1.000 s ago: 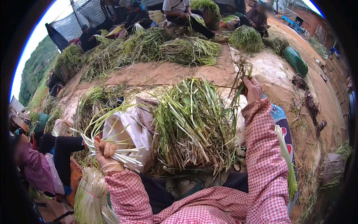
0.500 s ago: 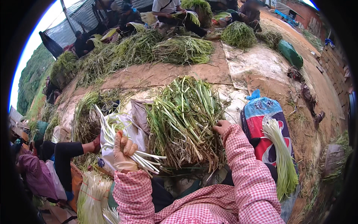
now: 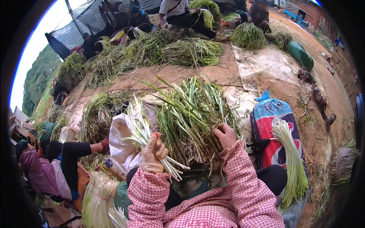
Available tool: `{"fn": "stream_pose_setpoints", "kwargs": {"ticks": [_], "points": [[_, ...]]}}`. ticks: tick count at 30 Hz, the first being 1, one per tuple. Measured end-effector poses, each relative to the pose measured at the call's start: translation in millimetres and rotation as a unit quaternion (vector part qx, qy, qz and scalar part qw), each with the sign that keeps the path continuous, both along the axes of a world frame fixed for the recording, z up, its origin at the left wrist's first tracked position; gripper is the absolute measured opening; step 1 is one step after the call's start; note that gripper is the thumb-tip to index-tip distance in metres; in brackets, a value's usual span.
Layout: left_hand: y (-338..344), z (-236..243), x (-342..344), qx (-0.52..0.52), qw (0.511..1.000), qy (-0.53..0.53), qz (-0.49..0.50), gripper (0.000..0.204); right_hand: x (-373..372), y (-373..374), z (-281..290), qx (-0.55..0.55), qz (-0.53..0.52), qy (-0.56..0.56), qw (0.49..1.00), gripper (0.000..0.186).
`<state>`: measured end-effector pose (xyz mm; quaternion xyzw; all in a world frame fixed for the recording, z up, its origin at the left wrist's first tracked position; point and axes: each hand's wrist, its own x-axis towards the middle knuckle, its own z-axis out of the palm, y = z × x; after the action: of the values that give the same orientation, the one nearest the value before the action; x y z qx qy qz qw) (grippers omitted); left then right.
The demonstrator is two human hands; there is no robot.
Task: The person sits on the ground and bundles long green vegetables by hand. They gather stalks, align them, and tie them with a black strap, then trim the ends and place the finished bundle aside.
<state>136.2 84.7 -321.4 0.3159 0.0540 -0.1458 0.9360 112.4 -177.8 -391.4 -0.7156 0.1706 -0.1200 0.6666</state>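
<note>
My left hand (image 3: 153, 154), in a thin pale glove, grips a small bundle of cleaned white-and-green stalks (image 3: 141, 131) that fans up and to the left. My right hand (image 3: 225, 135) presses into the near edge of a big heap of uncleaned green stalks (image 3: 190, 114) lying in front of my knees, its fingers closed among the leaves. Both arms wear pink checked sleeves. A row of cleaned stalks (image 3: 289, 152) rests on a red and blue bag (image 3: 270, 131) at my right.
A white sack (image 3: 122, 146) lies behind my left hand. Tied bundles of cleaned stalks (image 3: 97, 193) are stacked at lower left beside a seated person (image 3: 45, 167). More green piles (image 3: 167, 47) and several seated people (image 3: 178, 15) are across the dirt ground. A green bag (image 3: 300, 53) lies far right.
My right hand came back from the far right side of the heap to its near edge. My left hand has lifted its bundle higher and more upright.
</note>
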Motion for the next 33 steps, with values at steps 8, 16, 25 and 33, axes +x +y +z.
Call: {"fn": "stream_pose_setpoints", "kwargs": {"ticks": [8, 16, 25, 33], "points": [[3, 2, -7, -0.003, 1.0, 0.008, -0.003, 0.016, 1, -49, 2, -0.163, -0.267, -0.097, 0.945, 0.034], [-9, 0, -8, 0.0, 1.0, 0.02, -0.022, 0.016, 0, -52, -58, -0.336, -0.034, 0.173, 0.925, 0.033], [-22, 9, -11, 0.048, 0.998, -0.009, -0.043, 0.015, -1, -9, 54, -0.089, -0.035, -0.116, 0.989, 0.025], [-61, -2, -19, 0.215, 0.976, 0.022, -0.001, 0.02, -41, 61, 36, 0.216, 0.082, -0.019, 0.973, 0.017]]}}
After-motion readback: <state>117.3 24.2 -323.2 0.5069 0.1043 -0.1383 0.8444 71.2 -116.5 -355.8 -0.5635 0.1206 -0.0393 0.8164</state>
